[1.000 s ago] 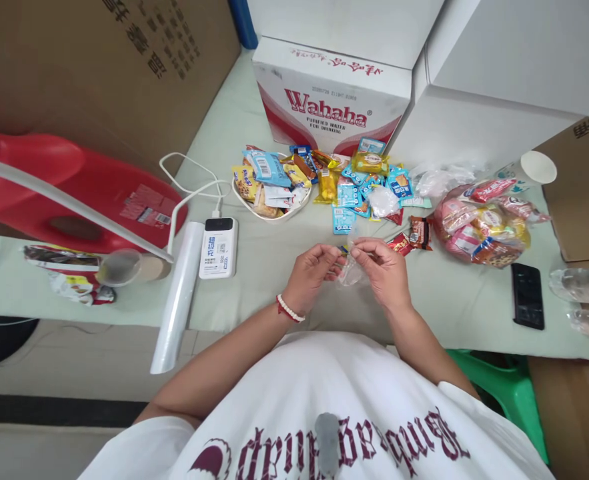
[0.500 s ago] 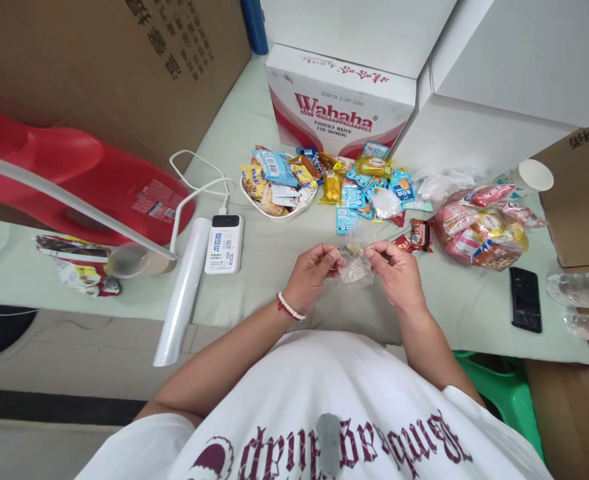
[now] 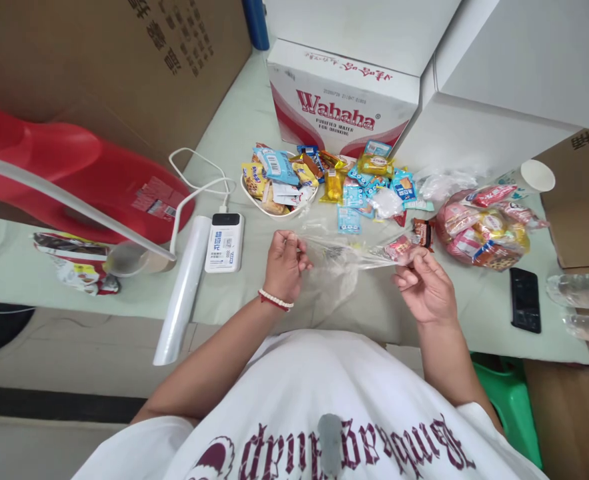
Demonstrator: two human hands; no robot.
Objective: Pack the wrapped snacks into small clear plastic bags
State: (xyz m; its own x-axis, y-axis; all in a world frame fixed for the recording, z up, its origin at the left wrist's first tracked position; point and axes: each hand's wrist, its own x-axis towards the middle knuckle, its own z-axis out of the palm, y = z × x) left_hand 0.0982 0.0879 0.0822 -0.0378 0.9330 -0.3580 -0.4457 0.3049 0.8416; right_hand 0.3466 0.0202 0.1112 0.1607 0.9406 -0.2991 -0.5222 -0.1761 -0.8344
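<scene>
Here, on the pale green table [image 3: 254,267], in front of the white carton [image 3: 341,107] and the heap of snack packets [image 3: 354,183], a clear plastic bag [image 3: 341,263] is pulled taut just above the surface. Its long axis runs left to right. The left hand [image 3: 284,263] pinches one end with closed fingers, and the right hand [image 3: 427,290] pinches the other end between thumb and fingertips.

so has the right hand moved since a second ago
Yes: the right hand has moved right, toward the black phone, pulling the clear plastic bag wide.
</scene>
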